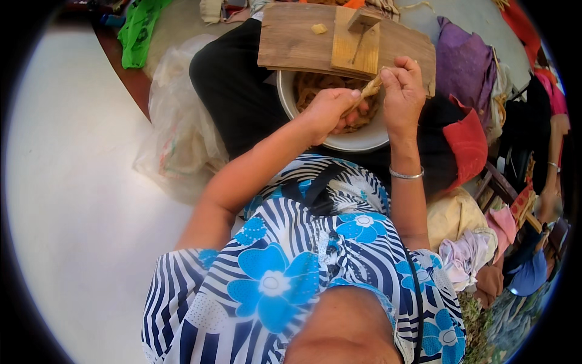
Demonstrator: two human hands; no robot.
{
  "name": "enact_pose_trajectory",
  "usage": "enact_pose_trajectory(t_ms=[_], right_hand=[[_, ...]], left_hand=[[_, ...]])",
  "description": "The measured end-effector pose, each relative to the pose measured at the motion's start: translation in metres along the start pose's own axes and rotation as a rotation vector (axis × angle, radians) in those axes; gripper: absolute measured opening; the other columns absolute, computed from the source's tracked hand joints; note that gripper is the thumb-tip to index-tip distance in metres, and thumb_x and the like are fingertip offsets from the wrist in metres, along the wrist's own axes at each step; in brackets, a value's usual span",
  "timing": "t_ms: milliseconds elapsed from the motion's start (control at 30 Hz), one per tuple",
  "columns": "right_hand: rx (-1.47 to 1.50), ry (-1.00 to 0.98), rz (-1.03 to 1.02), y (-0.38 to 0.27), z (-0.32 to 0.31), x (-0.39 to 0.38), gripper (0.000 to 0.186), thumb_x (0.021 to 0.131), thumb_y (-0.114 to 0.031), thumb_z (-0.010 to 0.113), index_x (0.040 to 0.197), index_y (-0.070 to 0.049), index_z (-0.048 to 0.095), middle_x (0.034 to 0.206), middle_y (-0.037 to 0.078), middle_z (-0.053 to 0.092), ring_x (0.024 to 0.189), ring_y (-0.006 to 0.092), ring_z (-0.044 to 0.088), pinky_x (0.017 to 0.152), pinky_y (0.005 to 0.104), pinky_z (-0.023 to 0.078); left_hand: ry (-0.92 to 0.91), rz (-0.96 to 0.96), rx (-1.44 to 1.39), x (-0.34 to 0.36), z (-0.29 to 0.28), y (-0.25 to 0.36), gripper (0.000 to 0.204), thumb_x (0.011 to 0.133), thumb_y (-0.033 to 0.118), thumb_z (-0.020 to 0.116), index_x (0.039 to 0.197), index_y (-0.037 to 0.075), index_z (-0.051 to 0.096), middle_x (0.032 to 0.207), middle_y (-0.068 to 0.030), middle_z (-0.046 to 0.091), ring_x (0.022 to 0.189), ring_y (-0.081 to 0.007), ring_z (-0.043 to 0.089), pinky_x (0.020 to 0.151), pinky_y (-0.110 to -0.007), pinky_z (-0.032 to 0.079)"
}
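above the basin [359, 143], toward its far right rim: one twisted tan strand [371, 88], slanting up and rightward between two bare hands.

left hand [335, 113]: fingers curled around the lower end of the strand, thumb laid along it; over the middle of the basin.

right hand [402, 90]: thumb and fingertips pinching the upper end; over the basin's right rim, overlapping in view the near edge of the board, by its right corner. silver-coloured bracelet [407, 175] at the wrist.

basin: round, pale, between the person's dark-clad legs; contains brown strips [308, 83], loosely heaped.

board [288, 45]: brown wood, covering the far rim of the basin in view. on it, a lighter wooden plate [344, 56], reaching the near edge, with a small wooden block [364, 20] at its far end. one small yellowish piece [319, 28], between plate and left edge.

alongside: clear plastic bag [182, 109], left; purple cloth [464, 59], beyond the board's right edge; red cloth [466, 143], right of the basin.
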State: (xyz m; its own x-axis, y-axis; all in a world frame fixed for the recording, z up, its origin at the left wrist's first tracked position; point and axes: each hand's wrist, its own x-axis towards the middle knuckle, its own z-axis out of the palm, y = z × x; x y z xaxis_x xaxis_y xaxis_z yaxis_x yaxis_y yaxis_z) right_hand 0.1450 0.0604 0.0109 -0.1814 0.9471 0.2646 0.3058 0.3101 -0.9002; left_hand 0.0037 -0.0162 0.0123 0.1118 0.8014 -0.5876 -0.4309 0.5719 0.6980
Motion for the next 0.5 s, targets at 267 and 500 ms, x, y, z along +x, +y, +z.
enact_pose_trajectory(t_ms=[267, 500], right_hand=[[0.192, -0.044, 0.243, 0.007, -0.019, 0.010, 0.030, 0.090, -0.022, 0.061, 0.109, 0.001, 0.063, 0.113, 0.007, 0.057, 0.098, 0.0113, 0.054, 0.085, 0.0271, 0.046], [0.250, -0.737, 0.414, -0.004, -0.034, 0.033, 0.024, 0.090, -0.019, 0.060, 0.104, 0.000, 0.064, 0.090, 0.003, 0.062, 0.075, 0.0073, 0.054, 0.067, 0.0210, 0.046]], left_hand=[[0.319, 0.938, 1.353, -0.011, -0.019, 0.005, 0.006, 0.084, 0.013, 0.058, 0.084, 0.007, 0.059, 0.078, -0.0124, 0.059, 0.068, -0.0305, 0.058, 0.056, -0.037, 0.046], [0.075, 0.817, 1.167, 0.007, -0.020, 0.026, 0.011, 0.087, 0.014, 0.058, 0.086, 0.004, 0.063, 0.072, -0.0076, 0.061, 0.062, -0.0211, 0.058, 0.056, -0.032, 0.045]])
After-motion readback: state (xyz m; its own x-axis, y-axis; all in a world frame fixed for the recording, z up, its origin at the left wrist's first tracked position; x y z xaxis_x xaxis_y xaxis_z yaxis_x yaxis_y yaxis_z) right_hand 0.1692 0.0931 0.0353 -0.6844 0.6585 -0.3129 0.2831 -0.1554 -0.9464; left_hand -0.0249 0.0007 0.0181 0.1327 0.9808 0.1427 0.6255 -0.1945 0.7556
